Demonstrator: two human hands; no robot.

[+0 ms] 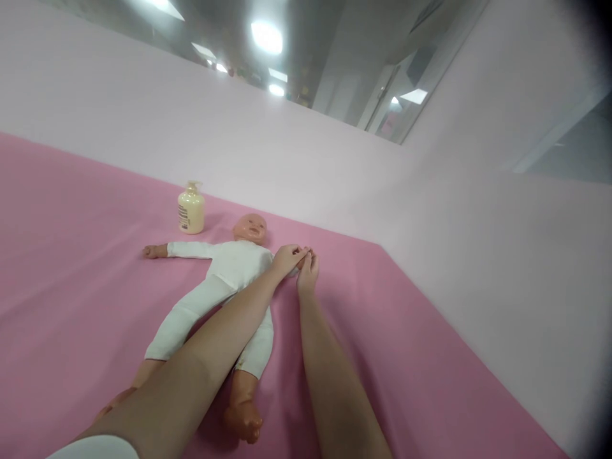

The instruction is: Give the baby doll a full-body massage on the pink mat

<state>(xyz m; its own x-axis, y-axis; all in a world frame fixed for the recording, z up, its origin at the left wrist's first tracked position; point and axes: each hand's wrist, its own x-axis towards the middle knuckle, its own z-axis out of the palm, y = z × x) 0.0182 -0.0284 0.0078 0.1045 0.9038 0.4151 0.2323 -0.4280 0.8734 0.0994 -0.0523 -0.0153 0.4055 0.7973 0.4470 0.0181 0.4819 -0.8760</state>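
A baby doll [239,262] with a white cloth body lies on its back on the pink padded surface [382,344]. Its head points to the wall and its legs toward me. My left hand [288,259] reaches across the doll's body, fingers closed around the doll's hand at the right of the picture. From the other side, my right hand [308,271] grips that same doll's hand, fingertips pressed together near my left fingers. Most of the doll's hand is hidden between my fingers. The doll's other arm stretches out to the left, untouched.
A pale yellow pump bottle [191,210] stands upright left of the doll's head. A white wall [306,172] borders the surface at the back and right. Above it, a mirror or glass pane [306,57] shows bright lights.
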